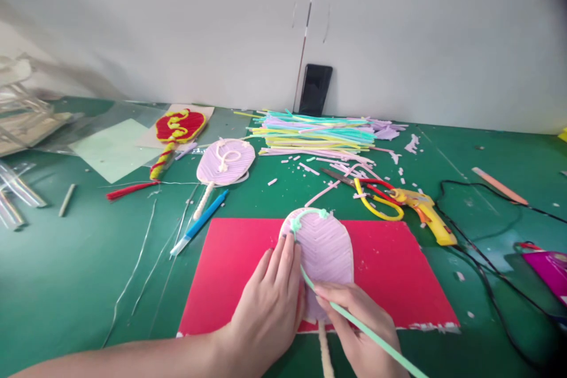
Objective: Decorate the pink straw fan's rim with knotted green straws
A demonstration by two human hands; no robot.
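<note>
A lilac fan [328, 248] made of pipe cleaners lies on a red sheet [390, 283], its cream wrapped handle [325, 354] pointing toward me. A mint-green arc with two small knots curves along the fan's top left edge. My left hand [270, 301] rests on the fan's left side, fingers stretched out and tips at the green strand below a knot. Between thumb and fingers, my right hand [361, 322] pinches a mint-green pipe cleaner [376, 339]. That strand runs up beside my left fingers, and its loose end trails to the lower right.
Behind lie a pile of coloured pipe cleaners [316, 136], scissors [381, 207] and a yellow glue gun [427, 212] with a black cord. Left are another lilac fan [228, 162], a red-yellow fan [179, 127] and a blue pen [201, 221]. A phone [315, 88] leans on the wall.
</note>
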